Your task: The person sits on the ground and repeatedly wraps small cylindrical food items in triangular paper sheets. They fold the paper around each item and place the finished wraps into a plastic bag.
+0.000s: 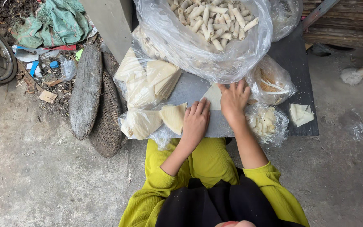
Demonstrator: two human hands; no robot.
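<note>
A bag of triangular wrappers [141,122] lies at the left edge of my grey board [190,90]. My left hand [196,120] rests flat, fingers together, just beside it. My right hand [233,100] presses spread fingers on one pale wrapper sheet [213,96], below the big bag of rolled spring rolls [211,19].

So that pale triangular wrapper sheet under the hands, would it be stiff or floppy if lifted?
Probably floppy: the wrapper sheet lies thin and flat on the grey board, pressed by the right hand. Likely very light and easy to tear, judging by how thin the stacked wrappers look. It seems unlikely to roll.
</note>
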